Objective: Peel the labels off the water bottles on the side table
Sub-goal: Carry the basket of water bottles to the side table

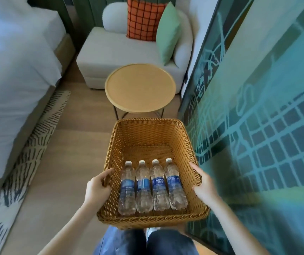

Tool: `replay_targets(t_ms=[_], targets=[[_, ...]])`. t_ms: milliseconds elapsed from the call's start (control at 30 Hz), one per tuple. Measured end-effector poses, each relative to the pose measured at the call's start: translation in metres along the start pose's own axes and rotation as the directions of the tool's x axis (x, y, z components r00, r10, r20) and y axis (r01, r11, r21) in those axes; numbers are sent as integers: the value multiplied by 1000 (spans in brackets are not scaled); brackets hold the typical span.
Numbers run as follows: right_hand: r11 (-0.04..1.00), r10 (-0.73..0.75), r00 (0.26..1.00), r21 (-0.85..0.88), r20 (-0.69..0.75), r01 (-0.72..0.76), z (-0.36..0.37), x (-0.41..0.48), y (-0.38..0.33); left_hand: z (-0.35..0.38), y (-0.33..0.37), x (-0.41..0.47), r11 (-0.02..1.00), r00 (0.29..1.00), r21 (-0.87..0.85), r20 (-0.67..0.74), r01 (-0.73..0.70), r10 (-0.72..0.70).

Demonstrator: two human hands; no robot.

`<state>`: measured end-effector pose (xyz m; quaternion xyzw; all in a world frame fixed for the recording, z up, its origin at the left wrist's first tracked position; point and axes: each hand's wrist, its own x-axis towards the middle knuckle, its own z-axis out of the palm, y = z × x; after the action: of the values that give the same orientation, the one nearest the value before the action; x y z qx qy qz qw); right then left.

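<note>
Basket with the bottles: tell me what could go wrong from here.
The four bottles lie loose at the near end of the basket; a tilt could roll them. The left hand and right hand grip only the side rims, so it might slip. The round table may prove small for the basket, which could overhang.

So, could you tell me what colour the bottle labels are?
Blue labels, clearest in the head view.
</note>
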<state>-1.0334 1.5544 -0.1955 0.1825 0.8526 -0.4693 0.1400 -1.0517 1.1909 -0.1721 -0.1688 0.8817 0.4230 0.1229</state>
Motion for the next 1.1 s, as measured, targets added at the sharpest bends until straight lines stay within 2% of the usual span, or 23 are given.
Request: replay_targets(t_ms=[267, 500, 667, 833, 1100], targets=[[991, 126, 991, 48, 50, -128, 37, 99, 78, 88, -40, 90, 995, 993, 54, 76, 87, -91], [978, 171, 983, 113, 63, -178, 107, 230, 163, 184, -111, 225, 993, 992, 93, 99, 74, -83], [989, 101, 994, 102, 29, -103, 156, 320, 227, 252, -166, 309, 992, 992, 113, 106, 55, -67], [990, 122, 991, 61, 58, -126, 190, 394, 280, 306, -209, 374, 989, 991, 141, 120, 41, -58], [997, 74, 997, 4, 2, -74, 237, 429, 339, 366, -283, 406, 990, 989, 136, 131, 45, -63]])
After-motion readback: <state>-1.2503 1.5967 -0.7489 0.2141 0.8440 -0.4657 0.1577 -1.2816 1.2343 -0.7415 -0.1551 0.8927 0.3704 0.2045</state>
